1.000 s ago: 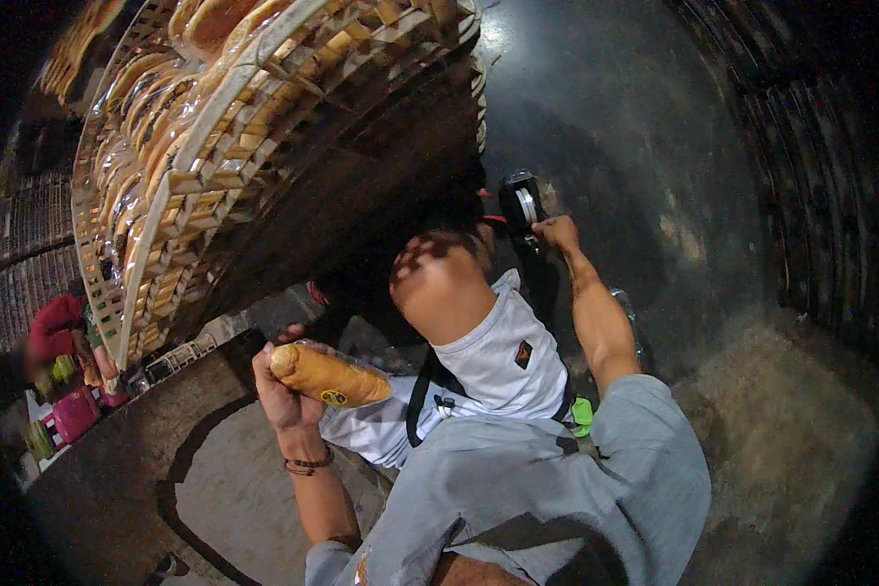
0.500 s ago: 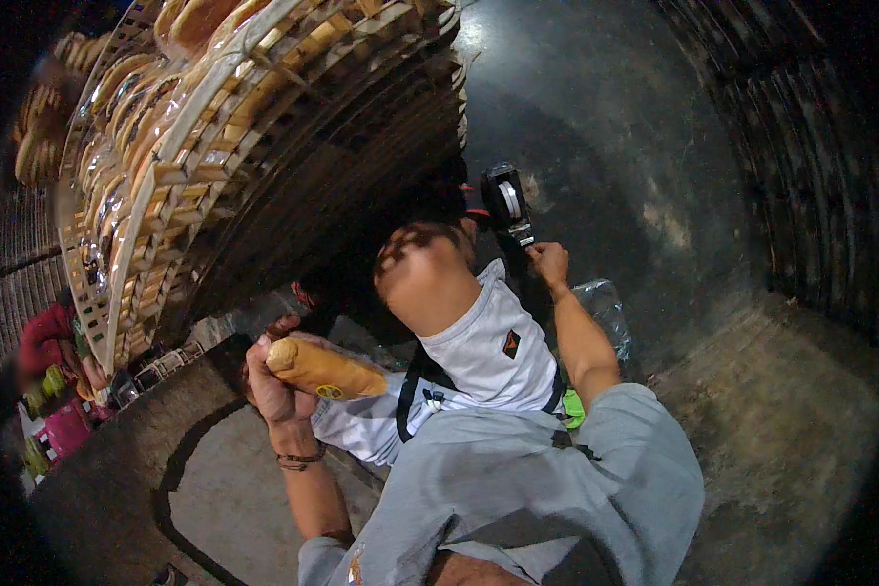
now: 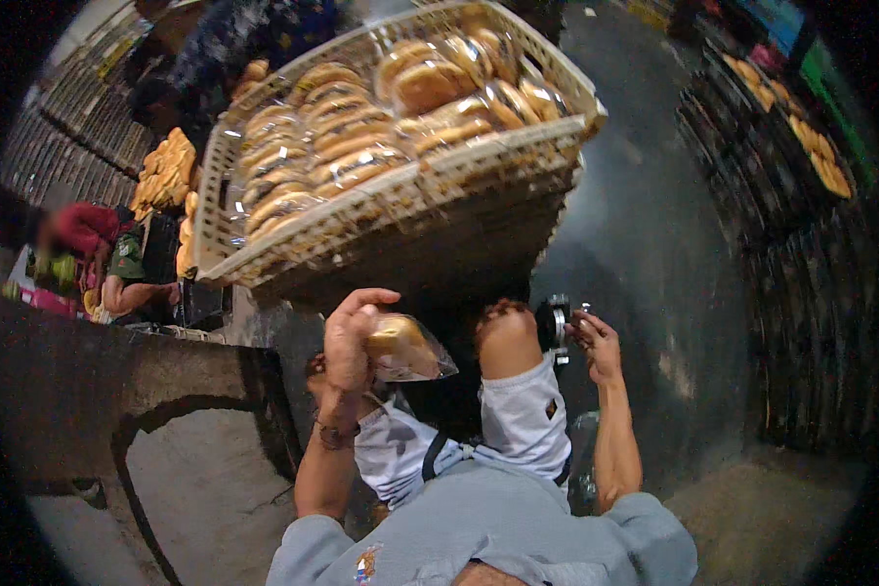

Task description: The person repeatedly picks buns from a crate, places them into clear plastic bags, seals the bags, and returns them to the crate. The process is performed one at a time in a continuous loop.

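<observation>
My left hand (image 3: 347, 342) is closed on a bun (image 3: 400, 344) in a clear plastic bag; the bag's loose end points to the right, above my lap. My right hand (image 3: 596, 347) is beside my right knee, fingers drawn together at a small dark device with shiny metal parts (image 3: 560, 327), which looks like a tape dispenser. What those fingertips pinch is too small to make out. Ahead of both hands is a pale plastic crate (image 3: 410, 186) filled with rows of bagged, filled buns (image 3: 347, 127).
Dark stacked trays (image 3: 806, 322) line the right side, some with bread (image 3: 820, 156) on top. At left, a person in a red top (image 3: 88, 230) sits near more loose buns (image 3: 166, 171). A dark-edged ledge (image 3: 205, 391) stands at my left.
My view has lifted, bringing the crate's contents into sight. The bagged bun has turned in my left hand, its bag end now to the right. My right hand stays by the dispenser.
</observation>
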A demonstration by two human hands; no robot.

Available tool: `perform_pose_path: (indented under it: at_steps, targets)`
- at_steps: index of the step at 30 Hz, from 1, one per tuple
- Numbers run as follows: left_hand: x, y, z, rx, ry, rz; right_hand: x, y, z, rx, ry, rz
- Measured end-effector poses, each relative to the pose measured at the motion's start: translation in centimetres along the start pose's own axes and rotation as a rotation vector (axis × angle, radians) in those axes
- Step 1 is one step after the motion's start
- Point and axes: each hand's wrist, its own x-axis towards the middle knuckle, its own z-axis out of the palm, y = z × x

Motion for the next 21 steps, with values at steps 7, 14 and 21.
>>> perform_pose_path:
  at_steps: [7,14,21]
  targets:
    - [1.0,4.9,1.6,0.172,0.033,0.346,-6.6,-18.0,14.8,0.102,-0.680,-0.309]
    - [-1.2,9.3,1.5,0.354,0.166,0.573,-12.7,-22.9,23.3,0.231,-1.275,-0.129]
    - [-2.8,10.0,1.4,0.491,0.175,0.733,-15.2,-25.3,27.1,0.123,-1.480,0.194]
